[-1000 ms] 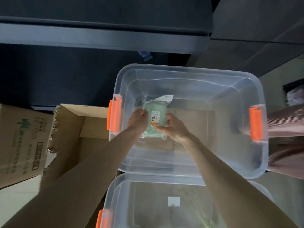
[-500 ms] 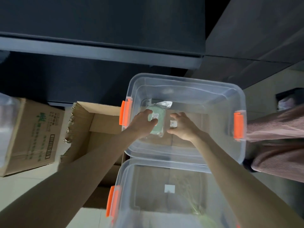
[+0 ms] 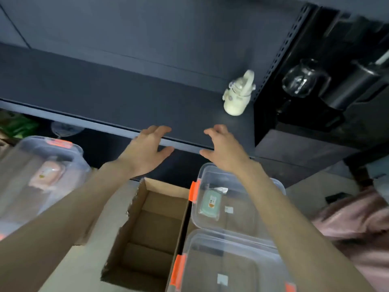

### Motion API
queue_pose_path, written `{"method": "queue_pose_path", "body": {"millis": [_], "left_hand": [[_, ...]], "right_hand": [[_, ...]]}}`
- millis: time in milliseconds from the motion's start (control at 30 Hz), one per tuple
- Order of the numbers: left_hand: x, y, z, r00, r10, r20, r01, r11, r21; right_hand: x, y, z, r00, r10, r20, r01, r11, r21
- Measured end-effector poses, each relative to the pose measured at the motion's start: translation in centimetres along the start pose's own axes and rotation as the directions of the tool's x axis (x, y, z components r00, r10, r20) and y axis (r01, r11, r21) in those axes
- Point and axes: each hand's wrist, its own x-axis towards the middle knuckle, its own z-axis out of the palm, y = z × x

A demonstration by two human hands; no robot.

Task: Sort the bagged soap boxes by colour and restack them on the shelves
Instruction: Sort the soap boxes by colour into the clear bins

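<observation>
**Green bagged soap box (image 3: pixel 211 202) lies in the far clear bin, both hands bare above it**

Nearest, at the lower right, stands a clear plastic bin (image 3: pixel 263 277) with orange latches and a small white sticker on its floor. Just left of it is an open cardboard box (image 3: pixel 151 228) with its flaps turned out. Directly behind the near bin, touching it, is a second clear bin (image 3: pixel 248 226) of the same kind. The green soap box lies flat on this bin's floor at its left end, beside the orange latch (image 3: pixel 194 190), label side up, with the loose end of its bag pointing to the far right. Pink fabric (image 3: pixel 357 224) fills the right edge of the view.

On the left, raised on another carton, is a third clear bin (image 3: pixel 73 150), blurred. A pink bagged soap box (image 3: pixel 47 173) shows through its wall.

Both forearms reach forward past the bins. The left hand (image 3: pixel 145 152) and the right hand (image 3: pixel 226 151) are well apart, fingers spread and loosely bent, holding nothing. Both are at the front edge of a dark shelf (image 3: pixel 105 95). Whether the fingertips touch it cannot be told.

Farther back, at the right end of the shelf, stands a small cream bottle (image 3: pixel 237 95) with a loop handle, next to a perforated upright (image 3: pixel 282 49). Beyond the upright, in the dark unit to the right, are a glass jug (image 3: pixel 303 81) and a black cylinder (image 3: pixel 353 87).
</observation>
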Motion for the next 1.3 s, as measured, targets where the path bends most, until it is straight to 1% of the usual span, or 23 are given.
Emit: {"method": "queue_pose_path", "body": {"millis": [133,267,367,467,633,867,1000,1167,1300], "left_hand": [[-6.5,-4.5,-9.5,0.988,0.01,-0.152,0.01,0.991,0.132],[-14.6,-11.0,-18.0,0.969,0.023,-0.247,0.042,0.965,0.257],[-20.9,-17.0,-23.4,0.947,0.001,-0.322,0.096,0.954,0.285],[-26.2,-22.3,-27.8,0.929,-0.055,-0.366,0.171,0.941,0.292],[-31.4,-30.0,-33.7,0.92,-0.092,-0.382,0.233,0.91,0.343],[-32.5,-42.3,-39.4,0.9,-0.179,-0.397,0.329,0.876,0.351],[-31.4,-50.0,-40.5,0.898,-0.28,-0.341,0.385,0.873,0.298],[-29.5,-59.1,-41.7,0.887,-0.394,-0.241,0.444,0.871,0.208],[-28.3,-65.8,-41.8,0.858,-0.486,-0.168,0.508,0.853,0.123]], "right_hand": [[-1.6,-11.8,-1.8,0.99,-0.115,-0.083,0.114,0.993,-0.018],[-4.1,-24.1,-0.3,0.974,-0.178,-0.137,0.179,0.984,-0.011],[-5.4,-33.0,2.5,0.961,-0.23,-0.154,0.232,0.973,-0.009],[-5.8,-41.0,5.5,0.947,-0.283,-0.149,0.287,0.958,0.004],[-4.1,-52.2,9.0,0.917,-0.377,-0.13,0.381,0.925,0.006],[2.9,-63.4,13.8,0.894,-0.442,-0.072,0.442,0.897,-0.015],[8.5,-68.5,18.3,0.892,-0.452,0.019,0.452,0.892,0.007],[14.5,-73.5,23.9,0.906,-0.405,0.119,0.403,0.914,0.047],[18.1,-76.5,28.1,0.908,-0.36,0.214,0.353,0.933,0.072]]}}
